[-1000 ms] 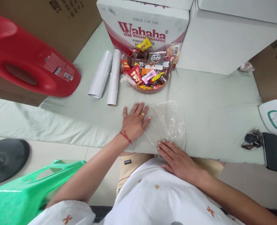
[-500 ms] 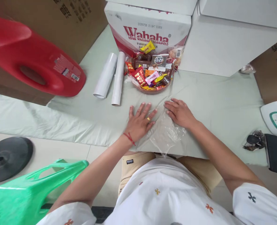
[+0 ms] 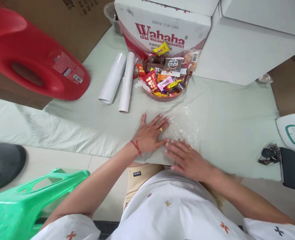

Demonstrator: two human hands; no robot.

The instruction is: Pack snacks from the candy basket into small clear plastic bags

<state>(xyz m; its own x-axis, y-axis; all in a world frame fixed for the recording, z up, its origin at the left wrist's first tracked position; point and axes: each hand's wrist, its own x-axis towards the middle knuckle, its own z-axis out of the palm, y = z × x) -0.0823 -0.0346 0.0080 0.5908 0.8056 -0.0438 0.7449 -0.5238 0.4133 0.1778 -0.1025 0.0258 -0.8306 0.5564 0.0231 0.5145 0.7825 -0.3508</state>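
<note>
A clear plastic bag (image 3: 184,125) lies spread on the pale green tablecloth (image 3: 227,116) in front of me. My left hand (image 3: 151,133), with a ring and a red string bracelet, rests flat with fingers spread along the bag's left side. Over the near part of the bag is my right hand (image 3: 186,158), fingers stretched out and slightly blurred. Its fingertips come close to my left thumb; whether they touch I cannot tell. Beyond the hands stands a round bowl of wrapped snacks and candies (image 3: 164,80).
Two white rolls (image 3: 112,78) lie left of the bowl, near a big red jug (image 3: 45,63). Behind stand a Wahaha carton (image 3: 159,30) and white boxes (image 3: 237,46). At right are a phone (image 3: 290,168), keys (image 3: 269,154) and a white bottle (image 3: 293,131). A green stool (image 3: 37,196) stands lower left.
My right hand has moved from the bag's far right edge down toward me, over its near part. The bag lies flatter. My left hand remains nearly in place.
</note>
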